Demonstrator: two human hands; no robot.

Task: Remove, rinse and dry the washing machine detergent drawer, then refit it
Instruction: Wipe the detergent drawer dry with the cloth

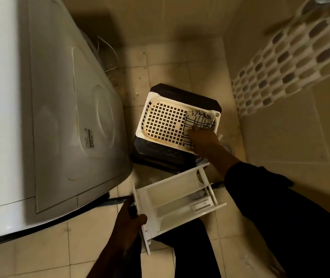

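The white detergent drawer [177,203] is out of the machine and held above the floor, compartments facing up. My left hand [129,221] grips its front panel at the lower left, thumb over the edge. My right hand [202,140] reaches forward into a white perforated basket [156,121] and lies on a checked white cloth [199,122] with dark lines at the basket's right end; whether its fingers curl round the cloth is hidden. The white washing machine [55,117] fills the left of the view, seen from its side.
The basket sits on a dark stool or box [160,155] on the tiled floor. A floor drain [228,148] lies just right of it. A patterned curtain [292,63] hangs at the upper right. Cables [107,55] trail behind the machine. My dark-trousered legs occupy the lower right.
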